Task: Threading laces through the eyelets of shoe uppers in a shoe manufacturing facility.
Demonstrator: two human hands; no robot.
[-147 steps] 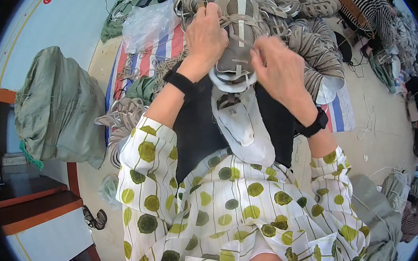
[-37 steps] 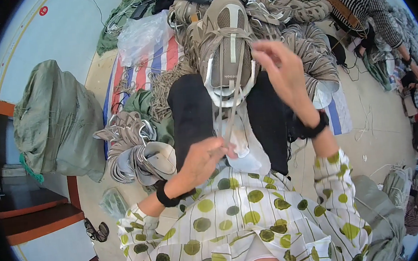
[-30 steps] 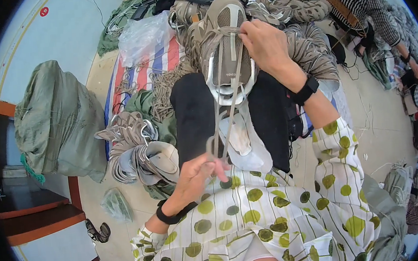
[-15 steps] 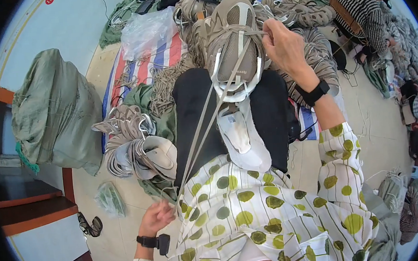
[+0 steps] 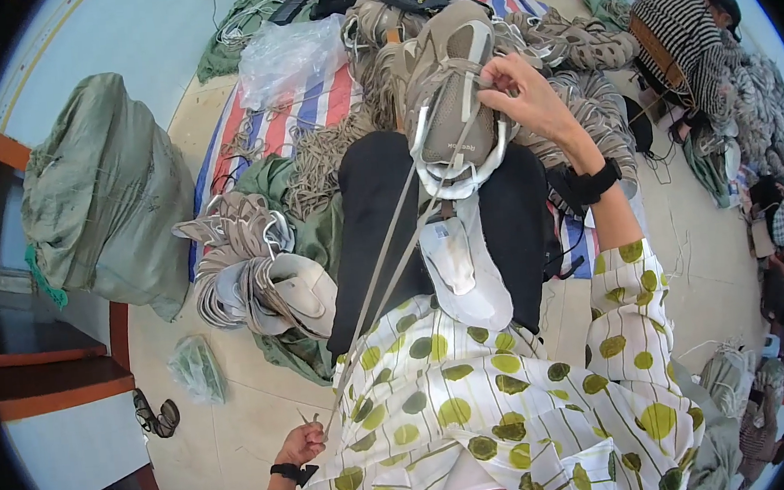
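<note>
A grey-beige shoe upper (image 5: 443,135) with a mesh tongue and white edging rests across my dark-trousered knees. Its pale sole-side lining (image 5: 473,280) spreads toward my lap. Two strands of a flat beige shoelace (image 5: 354,338) run taut from the upper down to my left hand (image 5: 301,444), low at the left beside my shirt. That hand is closed around the lace, and short ends stick out past its fingers. At the upper's right side, my right hand (image 5: 528,96) pinches lace near the eyelets, thumb and forefinger together.
Stacked uppers (image 5: 261,278) lie left of my knees, with loose laces (image 5: 331,167) beyond. More uppers (image 5: 569,42) are piled ahead and right. A large green sack (image 5: 103,203), a clear plastic bag (image 5: 290,59) and a small bag (image 5: 196,369) stand around. Another person (image 5: 693,32) works at upper right.
My left hand has drawn down and slightly left, pulling the lace farther. My right hand stays at the upper, a little lower in the picture. The view has shifted slightly.
</note>
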